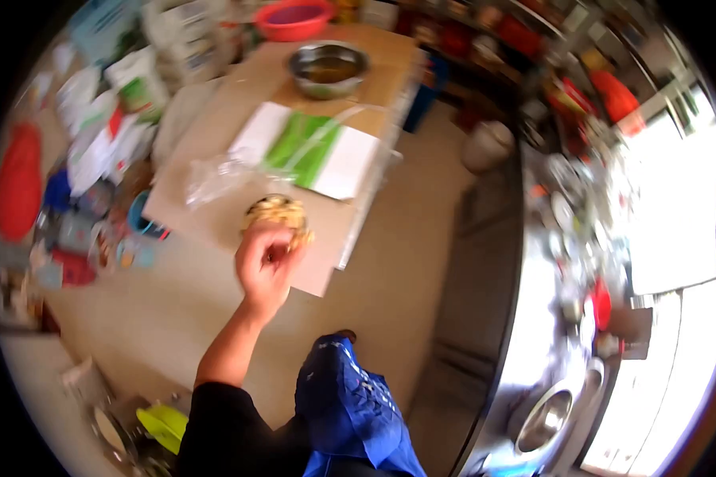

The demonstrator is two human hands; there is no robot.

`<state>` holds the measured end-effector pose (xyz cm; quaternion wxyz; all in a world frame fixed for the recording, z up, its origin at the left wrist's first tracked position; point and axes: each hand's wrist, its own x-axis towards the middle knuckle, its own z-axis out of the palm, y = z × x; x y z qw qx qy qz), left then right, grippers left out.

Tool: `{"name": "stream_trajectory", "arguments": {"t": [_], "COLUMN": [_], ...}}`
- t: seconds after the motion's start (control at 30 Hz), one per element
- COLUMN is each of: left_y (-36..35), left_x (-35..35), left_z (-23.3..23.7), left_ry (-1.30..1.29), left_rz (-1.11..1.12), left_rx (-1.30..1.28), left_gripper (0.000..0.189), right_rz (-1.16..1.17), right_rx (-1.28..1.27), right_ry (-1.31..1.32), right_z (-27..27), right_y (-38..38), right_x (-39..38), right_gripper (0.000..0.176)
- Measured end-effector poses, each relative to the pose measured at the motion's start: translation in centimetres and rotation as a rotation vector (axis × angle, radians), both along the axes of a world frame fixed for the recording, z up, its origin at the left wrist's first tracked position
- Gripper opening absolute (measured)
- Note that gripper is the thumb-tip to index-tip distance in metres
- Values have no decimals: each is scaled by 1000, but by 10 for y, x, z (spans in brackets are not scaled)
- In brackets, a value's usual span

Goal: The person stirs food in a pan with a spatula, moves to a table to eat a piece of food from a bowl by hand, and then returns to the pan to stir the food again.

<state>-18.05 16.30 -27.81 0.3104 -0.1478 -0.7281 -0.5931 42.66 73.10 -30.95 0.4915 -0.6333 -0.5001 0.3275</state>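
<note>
My left hand [267, 262] reaches up from the lower left, its fingers curled at the near side of a small dark-rimmed bowl [250, 213] heaped with pale yellow pieces. The bowl is over the near end of the brown table [203, 171], and my hand hides its near side. Beyond it lie a crumpled clear plastic bag [215, 179] and a white and green sheet [298, 149]. A steel bowl [328, 70] with brownish contents stands farther back. My right hand is out of view.
A red basin [294, 19] is at the table's far end. Bags [139, 83] crowd the left. A long steel counter [517, 318] with dishes and a metal basin [547, 421] runs along the right. A blue apron [350, 405] hangs below me; a green item [163, 428] lies lower left.
</note>
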Motion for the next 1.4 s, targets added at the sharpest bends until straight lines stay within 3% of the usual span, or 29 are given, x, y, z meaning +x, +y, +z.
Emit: {"name": "stream_trajectory", "arguments": {"t": [0.1, 0.2, 0.23, 0.27, 0.3, 0.33, 0.5, 0.57, 0.63, 0.87, 1.0, 1.07, 1.17, 1.23, 1.27, 1.3, 1.33, 1.37, 1.4], "left_y": [51, 111, 121, 132, 145, 159, 203, 218, 217, 246, 252, 257, 256, 269, 270, 274, 280, 288, 299], "left_x": [69, 103, 112, 137, 159, 165, 197, 215, 228, 253, 252, 244, 255, 237, 237, 241, 256, 248, 251], "left_z": [69, 117, 130, 150, 168, 173, 179, 181, 192, 188, 180, 172, 182, 158, 157, 141, 132, 133, 130], "left_ry": [104, 405, 446, 365, 283, 310, 362, 365, 93, 158, 185, 168, 99, 146, 43, 83, -56, -62, -353], "left_rz": [-362, -896, -1076, -1022, -963, -1000, -1207, -1223, -1423, -1582, -1634, -1769, -1735, -1923, -1871, -1676, -1410, -1271, -1271], "left_rx": [-73, 214, 259, 281, 294, 351, 415, 483, 441, 437, 417, 369, 307, 358, 295, 316, 363, 131, 224], "left_gripper": [38, 41, 41, 46, 52, 45, 42, 31, 22, 13, 15, 25, 17, 37, 29, 25, 24, 26, 26], "right_rz": [-133, -106, -62, -345, -455, -468, -436, -426, -456, -423, -401, -396, -399, -413, -411, -399, -394, -372, -360], "right_rx": [116, 234, 304, 127, 69, 53, 41, 34, 35, 77, 69, 68, 39, 41, 31, 34, 33, 27, 31], "right_ry": [129, 258, 279, 203, 166, 138, 130, 137, 149, 134, 123, 121, 102, 137, 130, 127, 139, 154, 172], "right_z": [19, 13, 14, 42, 58, 60, 64, 61, 68, 70, 68, 66, 60, 63, 64, 62, 57, 53, 48], "right_y": [-11, -34, -31, -46, -53, -56, -75, -79, -87, -95, -94, -89, -84, -83, -82, -80, -78, -73, -69], "right_x": [110, 186, 168, 123, 105, 108, 123, 138, 134, 152, 157, 161, 165, 160, 160, 163, 169, 172, 175], "right_gripper": [32, 30, 29, 32, 33, 34, 35, 35, 32, 32, 31, 31, 30, 30, 30, 30, 30, 29, 29]}}
